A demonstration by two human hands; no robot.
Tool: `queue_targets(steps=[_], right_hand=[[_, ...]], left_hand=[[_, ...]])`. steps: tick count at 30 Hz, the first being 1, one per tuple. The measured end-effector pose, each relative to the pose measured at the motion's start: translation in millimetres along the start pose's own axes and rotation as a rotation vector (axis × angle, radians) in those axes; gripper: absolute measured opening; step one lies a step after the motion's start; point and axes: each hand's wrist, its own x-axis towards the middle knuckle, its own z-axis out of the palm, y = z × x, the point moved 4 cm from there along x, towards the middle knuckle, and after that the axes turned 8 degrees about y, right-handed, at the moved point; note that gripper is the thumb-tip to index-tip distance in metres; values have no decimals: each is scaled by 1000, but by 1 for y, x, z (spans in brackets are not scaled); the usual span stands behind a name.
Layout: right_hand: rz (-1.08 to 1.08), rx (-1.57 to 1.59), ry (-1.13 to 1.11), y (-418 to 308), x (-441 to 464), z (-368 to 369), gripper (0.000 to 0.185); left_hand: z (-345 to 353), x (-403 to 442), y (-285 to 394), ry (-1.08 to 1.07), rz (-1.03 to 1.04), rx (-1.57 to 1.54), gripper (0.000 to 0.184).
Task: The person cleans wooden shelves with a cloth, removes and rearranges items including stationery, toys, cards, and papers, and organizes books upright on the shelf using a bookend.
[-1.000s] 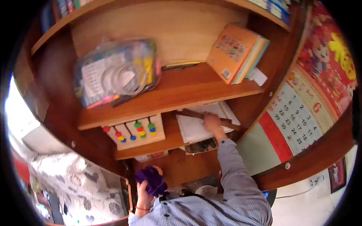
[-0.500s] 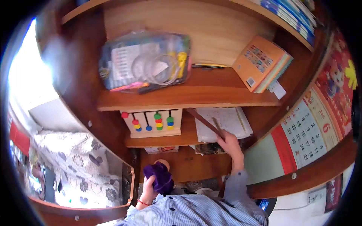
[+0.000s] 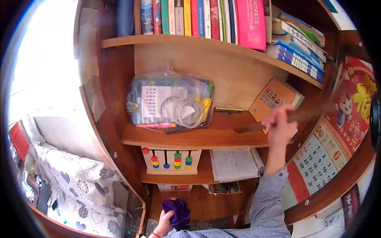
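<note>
In the head view, my left hand [image 3: 165, 224] is closed around a bunched purple cloth [image 3: 178, 213], low in front of my body. My right hand [image 3: 278, 129] is raised before the middle shelf, its fingers wrapped round a long, thin brown stick [image 3: 310, 112]. Motion blurs the stick, and its exact kind cannot be made out. Behind that hand, partly covered by it, an orange spiral-bound book [image 3: 270, 97] leans at the shelf's right end. Farther left on this shelf lies a clear plastic bag [image 3: 151, 103] with stationery and round tape rolls inside.
A bead abacus [image 3: 170, 162] and white papers [image 3: 234, 164] occupy the lower shelf [image 3: 204, 174]. Rows of books [image 3: 198, 18] fill the upper shelf. On the right cabinet door hangs a calendar [image 3: 319, 158]; the left door [image 3: 115, 166] stands ajar beside a patterned cover [image 3: 79, 184].
My right hand has risen from the papers on the lower shelf to the middle shelf, carrying the brown stick. The view has tilted upward. My left hand still holds the purple cloth.
</note>
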Motion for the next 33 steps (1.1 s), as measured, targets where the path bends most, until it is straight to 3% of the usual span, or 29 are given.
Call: queue_targets(steps=[3, 6, 10, 11, 13, 16, 21, 25, 27, 29, 32, 33], right_hand=[[59, -119, -141, 56, 3, 4, 10], [-28, -353, -157, 80, -2, 4, 10], [2, -311, 88, 32, 31, 21, 18], [75, -104, 41, 20, 39, 27, 18], [132, -30, -128, 6, 51, 29, 17], [328, -170, -63, 32, 36, 32, 17], [462, -216, -228, 97, 15, 15, 20], [425, -295, -394, 108, 11, 8, 24], [462, -351, -475, 115, -2, 4, 23], [465, -467, -474, 118, -8, -1, 28], [441, -682, -509, 108, -13, -1, 37], [236, -770, -592, 99, -16, 5, 39]], left_hand=[[-8, -4, 0, -4, -6, -16, 36], [-11, -5, 6, 47, -31, -51, 32], [-19, -6, 12, 84, 8, -72, 34], [-23, -5, 13, 76, -2, -102, 36], [-37, 0, 4, 62, -10, -145, 36], [-21, -5, 16, 131, 21, -172, 35], [-11, -10, 21, 88, 38, -147, 34], [-15, -11, 19, 92, 78, -130, 33], [-18, -11, 20, 92, 215, 140, 35], [-22, -7, 12, 123, 65, -103, 38], [-31, -7, 9, 103, 63, -74, 44], [-33, -8, 7, 106, 63, -81, 46]])
